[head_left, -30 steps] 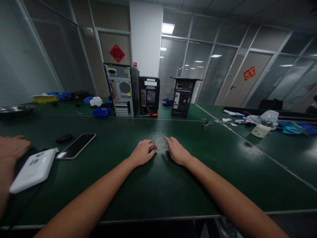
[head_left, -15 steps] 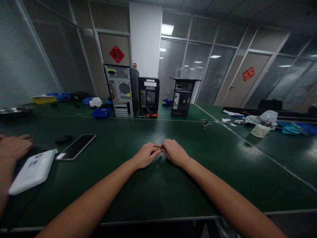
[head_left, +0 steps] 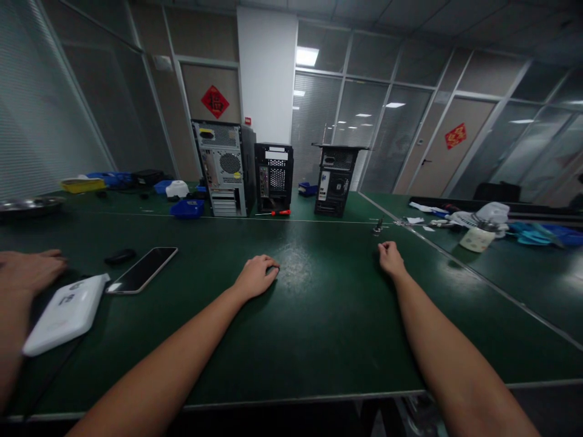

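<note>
My left hand [head_left: 256, 275] rests on the green tabletop [head_left: 319, 328], left of its worn, shiny patch. Its fingers curl together, and whatever they hold, if anything, is hidden. Farther right, my right hand [head_left: 391, 258] has its fingertips drawn together; I cannot make out anything between them. Just beyond these fingertips stands a small cluster of metal parts [head_left: 378, 228], perhaps screws, too small to name surely. The two hands are far apart.
A co-worker's hand [head_left: 31, 270] lies at the left beside a white device [head_left: 68, 312], a phone [head_left: 143, 271] and a dark mouse-like object [head_left: 120, 257]. Computer cases [head_left: 228, 167] line the back, with a red-handled screwdriver [head_left: 280, 212] before them. At right stands a pale jar [head_left: 477, 238].
My hands met at the middle of the table before; now they are apart. The right hand has moved right and forward to the small metal parts, the left slightly left.
</note>
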A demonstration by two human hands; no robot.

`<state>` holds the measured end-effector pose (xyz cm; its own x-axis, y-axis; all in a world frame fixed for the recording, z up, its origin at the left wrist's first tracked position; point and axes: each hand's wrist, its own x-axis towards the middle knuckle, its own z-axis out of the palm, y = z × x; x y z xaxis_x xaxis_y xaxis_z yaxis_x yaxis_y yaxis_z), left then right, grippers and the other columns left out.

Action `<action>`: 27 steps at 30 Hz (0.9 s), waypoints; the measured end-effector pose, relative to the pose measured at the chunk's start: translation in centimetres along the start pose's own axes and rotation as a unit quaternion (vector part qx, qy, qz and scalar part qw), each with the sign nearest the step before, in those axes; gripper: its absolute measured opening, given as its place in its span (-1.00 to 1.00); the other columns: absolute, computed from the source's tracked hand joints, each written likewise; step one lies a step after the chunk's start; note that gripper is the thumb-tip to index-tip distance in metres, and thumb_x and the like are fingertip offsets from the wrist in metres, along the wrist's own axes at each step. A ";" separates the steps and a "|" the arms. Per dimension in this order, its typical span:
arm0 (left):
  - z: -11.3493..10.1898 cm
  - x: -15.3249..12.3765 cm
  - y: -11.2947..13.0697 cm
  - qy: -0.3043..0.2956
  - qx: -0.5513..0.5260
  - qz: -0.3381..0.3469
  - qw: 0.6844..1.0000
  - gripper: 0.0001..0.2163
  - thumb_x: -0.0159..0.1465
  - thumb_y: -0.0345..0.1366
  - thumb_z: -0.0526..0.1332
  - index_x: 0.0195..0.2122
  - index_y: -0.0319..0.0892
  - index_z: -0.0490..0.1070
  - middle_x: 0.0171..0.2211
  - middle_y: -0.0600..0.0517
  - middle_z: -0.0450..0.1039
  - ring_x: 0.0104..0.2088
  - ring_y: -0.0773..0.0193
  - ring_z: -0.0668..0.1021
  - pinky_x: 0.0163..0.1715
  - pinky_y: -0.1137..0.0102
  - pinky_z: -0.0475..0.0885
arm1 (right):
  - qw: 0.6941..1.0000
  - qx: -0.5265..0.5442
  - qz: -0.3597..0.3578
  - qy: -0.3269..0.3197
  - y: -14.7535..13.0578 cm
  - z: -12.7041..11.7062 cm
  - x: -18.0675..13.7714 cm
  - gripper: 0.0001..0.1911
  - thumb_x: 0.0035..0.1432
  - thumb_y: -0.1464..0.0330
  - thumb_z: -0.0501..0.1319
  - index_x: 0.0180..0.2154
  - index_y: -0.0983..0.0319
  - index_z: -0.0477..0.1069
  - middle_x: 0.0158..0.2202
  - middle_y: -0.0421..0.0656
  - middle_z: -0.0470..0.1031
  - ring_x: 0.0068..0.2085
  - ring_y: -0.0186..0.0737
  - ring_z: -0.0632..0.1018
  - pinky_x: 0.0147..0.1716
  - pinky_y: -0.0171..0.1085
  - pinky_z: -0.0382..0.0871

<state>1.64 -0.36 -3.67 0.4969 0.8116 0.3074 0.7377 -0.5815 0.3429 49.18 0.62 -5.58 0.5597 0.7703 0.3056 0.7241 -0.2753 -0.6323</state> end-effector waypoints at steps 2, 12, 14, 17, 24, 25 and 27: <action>0.0 0.0 0.0 0.002 -0.001 -0.002 1.000 -0.69 0.37 -0.13 0.08 -0.05 -0.04 0.59 0.01 -0.05 0.52 0.04 0.03 0.50 0.06 0.13 0.38 | 1.000 0.000 0.016 0.007 0.7 0.1 0.5 -0.76 0.30 0.18 0.02 -0.13 0.16 0.32 -0.15 -0.02 0.55 -0.07 0.02 0.52 0.01 0.05 0.29; -0.2 0.0 0.1 -0.010 -0.002 0.000 1.000 -0.67 0.37 -0.12 0.08 -0.04 -0.05 0.59 0.02 -0.06 0.51 0.04 0.04 0.50 0.07 0.15 0.38 | 0.995 0.046 0.014 0.083 1.5 -0.6 1.1 -0.63 0.18 0.09 0.16 -0.17 0.22 0.51 -0.13 0.03 0.58 -0.11 -0.02 0.54 -0.07 -0.09 0.37; -0.1 0.0 0.1 -0.008 0.000 0.000 1.000 -0.67 0.37 -0.12 0.08 -0.05 -0.04 0.60 0.02 -0.06 0.50 0.04 0.03 0.50 0.07 0.14 0.38 | 0.988 0.089 0.000 0.125 1.8 -1.5 1.4 -0.59 0.14 0.10 0.20 -0.15 0.26 0.54 -0.15 0.04 0.60 -0.15 -0.04 0.56 -0.09 -0.11 0.39; 0.1 0.1 -0.1 -0.005 0.005 -0.001 1.000 -0.68 0.37 -0.12 0.08 -0.06 -0.04 0.60 0.02 -0.06 0.50 0.05 0.02 0.49 0.06 0.12 0.39 | 0.974 0.147 -0.015 0.174 2.6 -3.1 1.6 -0.57 0.08 0.13 0.27 -0.11 0.29 0.58 -0.19 0.03 0.63 -0.21 -0.06 0.59 -0.13 -0.13 0.42; 0.3 0.1 -0.4 -0.003 0.000 0.004 1.000 -0.68 0.36 -0.13 0.09 -0.05 -0.03 0.60 0.02 -0.06 0.50 0.04 0.03 0.49 0.06 0.15 0.39 | 0.988 0.069 -0.041 0.131 3.6 -4.5 0.6 -0.63 0.11 0.16 0.25 -0.16 0.24 0.64 -0.21 0.01 0.65 -0.19 -0.03 0.60 -0.10 -0.11 0.42; 0.3 0.1 -0.4 -0.002 0.001 0.003 1.000 -0.68 0.36 -0.13 0.09 -0.05 -0.04 0.60 0.02 -0.06 0.50 0.04 0.03 0.49 0.06 0.14 0.39 | 0.989 0.067 -0.054 0.119 3.5 -4.3 0.5 -0.63 0.12 0.16 0.24 -0.15 0.23 0.63 -0.19 0.00 0.65 -0.17 -0.02 0.60 -0.08 -0.11 0.41; 0.3 0.1 -0.4 -0.002 0.002 0.004 1.000 -0.68 0.36 -0.14 0.09 -0.05 -0.04 0.60 0.02 -0.06 0.50 0.04 0.03 0.50 0.06 0.15 0.39 | 0.990 0.062 -0.078 0.095 3.0 -4.0 0.3 -0.63 0.14 0.16 0.22 -0.12 0.22 0.63 -0.16 -0.01 0.65 -0.13 -0.02 0.60 -0.07 -0.11 0.41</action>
<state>1.50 -0.06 -4.02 0.5048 0.8069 0.3067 0.7353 -0.5881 0.3370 53.14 -2.24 -4.52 0.5186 0.6731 0.5272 0.7592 -0.0790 -0.6460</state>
